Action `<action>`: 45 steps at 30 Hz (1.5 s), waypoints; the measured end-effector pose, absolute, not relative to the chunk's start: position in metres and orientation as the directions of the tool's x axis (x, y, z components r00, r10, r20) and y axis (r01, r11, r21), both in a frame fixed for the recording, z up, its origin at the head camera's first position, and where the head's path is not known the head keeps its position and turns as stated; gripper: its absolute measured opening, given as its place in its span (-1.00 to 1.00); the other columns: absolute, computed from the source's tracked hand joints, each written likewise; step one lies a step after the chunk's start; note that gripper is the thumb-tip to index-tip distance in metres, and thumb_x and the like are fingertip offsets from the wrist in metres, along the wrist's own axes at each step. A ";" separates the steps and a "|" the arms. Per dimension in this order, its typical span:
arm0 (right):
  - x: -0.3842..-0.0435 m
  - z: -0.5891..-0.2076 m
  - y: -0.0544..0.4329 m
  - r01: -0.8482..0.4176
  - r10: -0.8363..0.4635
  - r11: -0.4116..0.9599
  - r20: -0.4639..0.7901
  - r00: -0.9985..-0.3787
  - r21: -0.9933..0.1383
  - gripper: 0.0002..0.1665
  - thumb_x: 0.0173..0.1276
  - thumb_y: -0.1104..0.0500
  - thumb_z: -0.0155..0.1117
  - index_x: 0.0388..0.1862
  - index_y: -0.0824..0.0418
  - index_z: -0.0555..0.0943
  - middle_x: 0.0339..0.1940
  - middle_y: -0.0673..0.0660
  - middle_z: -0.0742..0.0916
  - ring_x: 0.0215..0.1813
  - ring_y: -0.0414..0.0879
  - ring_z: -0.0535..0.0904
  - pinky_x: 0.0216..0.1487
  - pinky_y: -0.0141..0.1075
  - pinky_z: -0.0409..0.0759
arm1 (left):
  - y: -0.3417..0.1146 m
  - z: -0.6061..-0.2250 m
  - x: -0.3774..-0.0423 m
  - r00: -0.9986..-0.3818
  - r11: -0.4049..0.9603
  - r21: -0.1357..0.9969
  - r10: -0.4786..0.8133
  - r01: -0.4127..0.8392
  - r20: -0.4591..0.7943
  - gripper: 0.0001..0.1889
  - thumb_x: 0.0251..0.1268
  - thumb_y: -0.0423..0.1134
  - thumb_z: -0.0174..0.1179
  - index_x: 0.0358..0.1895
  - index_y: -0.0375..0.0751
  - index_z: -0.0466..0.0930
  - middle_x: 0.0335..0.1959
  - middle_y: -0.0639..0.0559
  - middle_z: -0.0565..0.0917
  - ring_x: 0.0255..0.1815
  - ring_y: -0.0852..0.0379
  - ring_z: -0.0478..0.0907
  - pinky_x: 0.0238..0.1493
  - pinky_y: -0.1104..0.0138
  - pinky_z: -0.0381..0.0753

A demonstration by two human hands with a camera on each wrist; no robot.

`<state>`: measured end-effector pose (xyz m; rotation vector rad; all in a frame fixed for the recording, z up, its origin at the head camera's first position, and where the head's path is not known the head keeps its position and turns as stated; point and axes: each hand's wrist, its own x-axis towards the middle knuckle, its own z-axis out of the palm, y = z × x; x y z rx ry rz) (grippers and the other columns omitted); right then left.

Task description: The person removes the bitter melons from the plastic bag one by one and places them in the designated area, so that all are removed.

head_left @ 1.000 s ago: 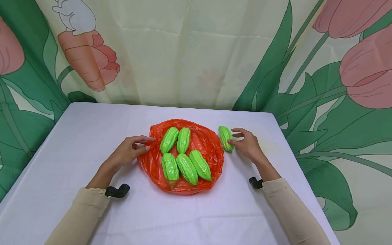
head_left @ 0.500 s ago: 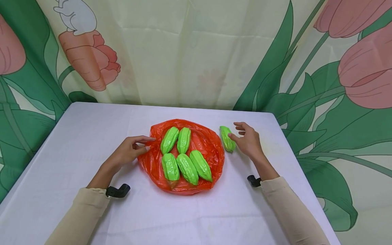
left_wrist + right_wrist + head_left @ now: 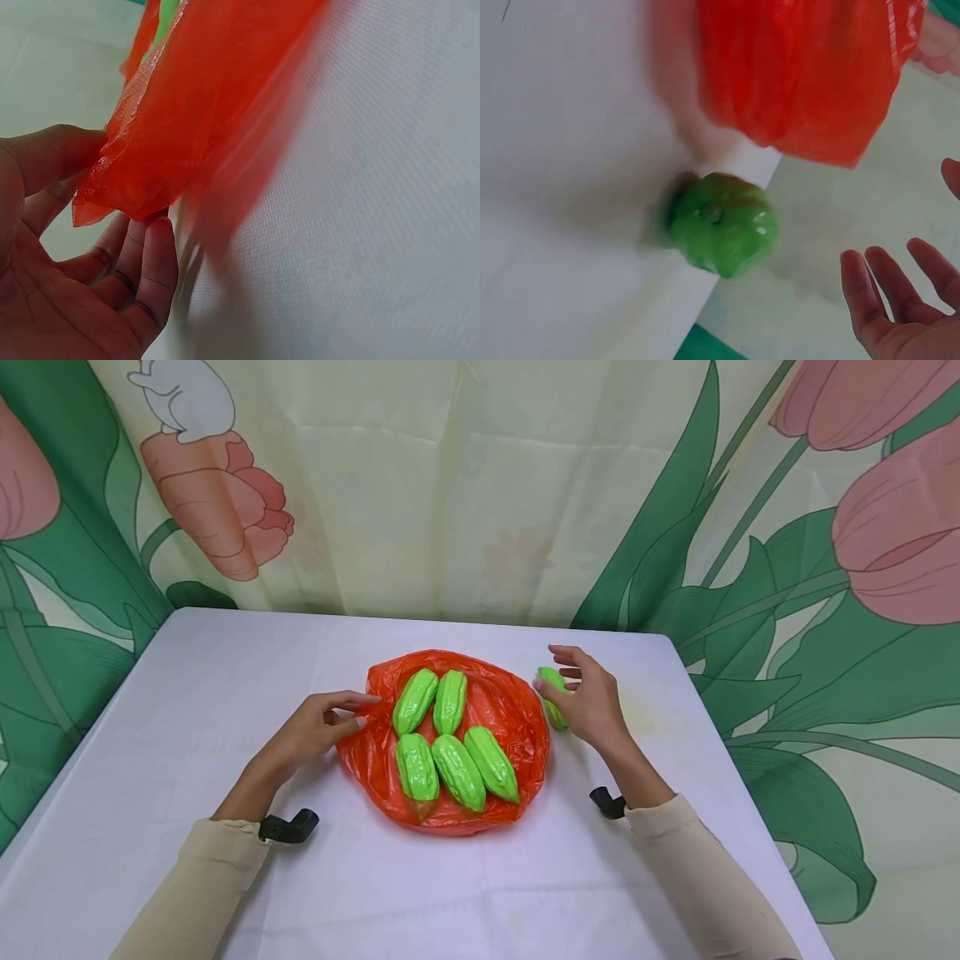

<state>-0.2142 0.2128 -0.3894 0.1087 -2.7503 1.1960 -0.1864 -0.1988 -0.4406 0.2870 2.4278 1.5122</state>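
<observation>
In the head view a red plastic bag [image 3: 517, 693] lies spread on the table, with several green ridged bitter melons [image 3: 457, 772] on it in two rows. My left hand [image 3: 311, 727] pinches the bag's left rim between thumb and fingers; the left wrist view shows the thin red film [image 3: 165, 150] there. A single bitter melon [image 3: 551, 677] rests on the cloth just right of the bag, seen end-on in the right wrist view. Over it hovers my right hand [image 3: 592, 697], fingers loosely spread, holding nothing and partly covering the melon. In the right wrist view the fingers stand apart from it.
A white cloth covers the table [image 3: 480, 893]. Behind its far edge hangs a curtain [image 3: 450, 527] printed with tulips, leaves and a rabbit on a carrot. Black cameras [image 3: 288, 827] are strapped to both wrists.
My right hand has drawn back from the single bitter melon, risen, then shifted left above it. The left hand, the bag and the melons have stayed in place.
</observation>
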 end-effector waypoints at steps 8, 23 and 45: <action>-0.198 -0.383 0.199 -0.176 -0.081 0.668 0.164 -0.983 -0.723 -0.29 0.41 0.10 0.50 0.51 0.03 0.51 0.38 0.15 0.69 0.30 0.16 0.66 0.27 0.10 0.70 | -0.199 -0.442 -0.187 -0.945 0.432 0.902 0.305 0.030 -0.115 -0.57 0.54 -0.32 0.20 0.42 -0.11 0.62 0.32 -0.24 0.65 -0.18 -0.05 0.57 -0.24 0.34 0.61; -0.174 -0.388 0.186 -0.190 -0.193 0.645 0.083 -0.978 -0.740 -0.18 0.35 0.10 0.58 0.54 0.00 0.47 0.40 0.17 0.67 0.31 0.17 0.67 0.32 0.10 0.68 | -0.200 -0.443 -0.188 -0.945 0.427 0.904 0.307 0.030 -0.114 -0.56 0.55 -0.31 0.19 0.43 -0.09 0.61 0.35 -0.23 0.63 -0.13 -0.07 0.59 -0.22 0.35 0.64; -0.150 -0.411 0.177 -0.197 -0.302 0.613 0.003 -0.953 -0.765 -0.17 0.29 0.16 0.62 0.51 0.05 0.49 0.39 0.21 0.67 0.29 0.13 0.69 0.30 0.03 0.69 | -0.200 -0.444 -0.189 -0.944 0.424 0.905 0.308 0.024 -0.119 -0.55 0.54 -0.32 0.18 0.43 -0.09 0.61 0.34 -0.24 0.64 -0.16 -0.06 0.60 -0.25 0.35 0.62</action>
